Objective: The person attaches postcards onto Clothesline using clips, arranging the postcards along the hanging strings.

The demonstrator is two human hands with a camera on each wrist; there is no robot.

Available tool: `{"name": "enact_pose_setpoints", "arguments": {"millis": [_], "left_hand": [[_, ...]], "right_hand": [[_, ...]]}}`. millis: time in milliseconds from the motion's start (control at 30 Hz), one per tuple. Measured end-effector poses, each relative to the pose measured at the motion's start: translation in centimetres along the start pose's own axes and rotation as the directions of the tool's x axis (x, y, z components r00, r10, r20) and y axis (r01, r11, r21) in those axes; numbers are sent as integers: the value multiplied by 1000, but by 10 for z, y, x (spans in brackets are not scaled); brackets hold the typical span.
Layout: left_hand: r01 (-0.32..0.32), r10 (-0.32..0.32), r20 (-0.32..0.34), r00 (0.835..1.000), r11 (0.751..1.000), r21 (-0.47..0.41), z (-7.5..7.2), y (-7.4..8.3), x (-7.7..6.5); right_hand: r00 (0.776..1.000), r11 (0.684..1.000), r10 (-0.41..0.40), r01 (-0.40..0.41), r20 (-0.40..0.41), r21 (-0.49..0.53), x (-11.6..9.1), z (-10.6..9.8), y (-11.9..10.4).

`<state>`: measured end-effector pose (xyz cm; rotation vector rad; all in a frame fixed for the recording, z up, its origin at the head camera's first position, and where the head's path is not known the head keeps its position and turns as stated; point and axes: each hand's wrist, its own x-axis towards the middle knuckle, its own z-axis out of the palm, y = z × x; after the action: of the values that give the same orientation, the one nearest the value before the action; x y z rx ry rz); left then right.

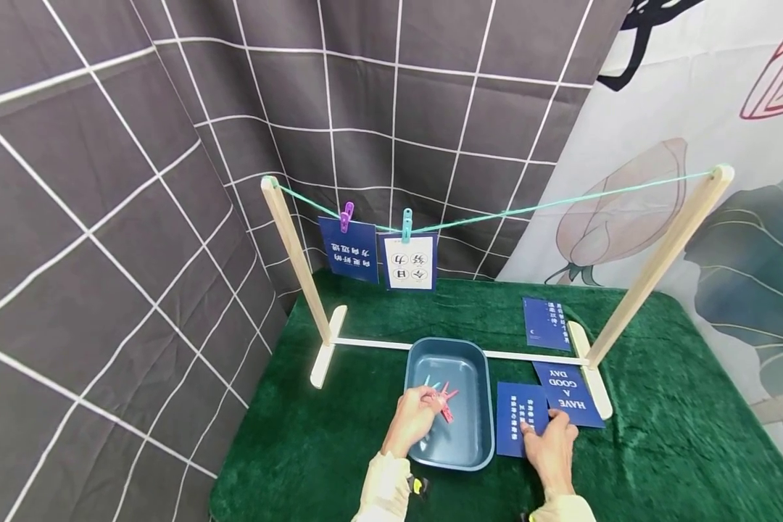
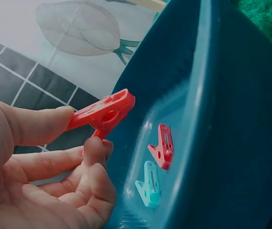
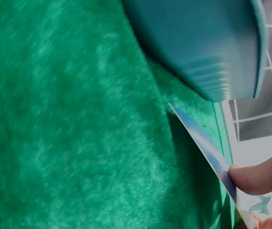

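Observation:
Over the blue plastic basin (image 1: 417,355), my left hand (image 1: 412,417) pinches a red clothespin (image 2: 108,110) between thumb and fingers. Another red clothespin (image 2: 163,147) and a teal clothespin (image 2: 150,185) lie on the basin floor. To the basin's right, my right hand (image 1: 553,453) grips the edge of a blue card (image 1: 509,413) printed with white characters. In the right wrist view that card is tilted, one side raised off the green cloth, with the thumb (image 3: 255,177) on its face.
A wooden rack holds a green string (image 1: 548,205) between two posts. A purple clothespin (image 1: 346,217) and a teal one (image 1: 407,225) hang a blue card (image 1: 349,250) and a white-faced card (image 1: 409,264). Two more blue cards (image 1: 547,324) lie near the right post (image 1: 659,268).

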<state>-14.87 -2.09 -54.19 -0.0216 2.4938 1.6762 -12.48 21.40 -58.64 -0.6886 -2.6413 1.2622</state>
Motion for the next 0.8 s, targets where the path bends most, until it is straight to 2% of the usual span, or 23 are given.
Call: {"name": "enact_pose_setpoints", "arguments": {"millis": [100, 200, 267, 333, 400, 433, 500, 567, 633, 667, 733, 800], "left_hand": [[3, -3, 15, 1000, 1000, -24, -1, -1, -3], [0, 0, 8, 1000, 1000, -21, -2, -3, -5], [-11, 12, 9, 1000, 1000, -15, -3, -5, -5], [-23, 23, 9, 1000, 1000, -4, -4, -6, -6], [-29, 29, 17, 999, 1000, -7, -5, -7, -5], [-36, 37, 16, 999, 999, -7, -5, -8, -5], [-41, 41, 19, 999, 999, -18, -6, -8, -5], [-46, 47, 18, 999, 998, -34, -8, -8, -5], [-52, 52, 8, 999, 998, -42, -10, -8, -4], [-54, 54, 4, 999, 997, -51, -11, -8, -4], [-54, 54, -1, 999, 996, -67, -12, -8, -4], [-45, 45, -1, 999, 995, -89, -13, -8, -4]], "right_hand": [[999, 998, 42, -42, 17, 41, 1, -4, 3], [992, 981, 112, -121, 65, 152, 4, -8, 8], [978, 947, 171, -197, 118, 253, 6, -10, 11], [962, 886, 206, -262, 182, 383, 7, -13, 14], [938, 810, 226, -330, 261, 485, 7, -17, 17], [921, 754, 230, -373, 314, 541, 7, -19, 19], [875, 613, 214, -467, 434, 637, 8, -24, 22], [819, 474, 164, -555, 550, 684, 8, -28, 25], [764, 337, 76, -624, 640, 705, 10, -31, 26], [740, 280, 23, -650, 672, 706, 11, -32, 27], [705, 193, -62, -687, 707, 701, 13, -34, 27], [682, 120, -116, -712, 722, 692, 13, -37, 27]]}}
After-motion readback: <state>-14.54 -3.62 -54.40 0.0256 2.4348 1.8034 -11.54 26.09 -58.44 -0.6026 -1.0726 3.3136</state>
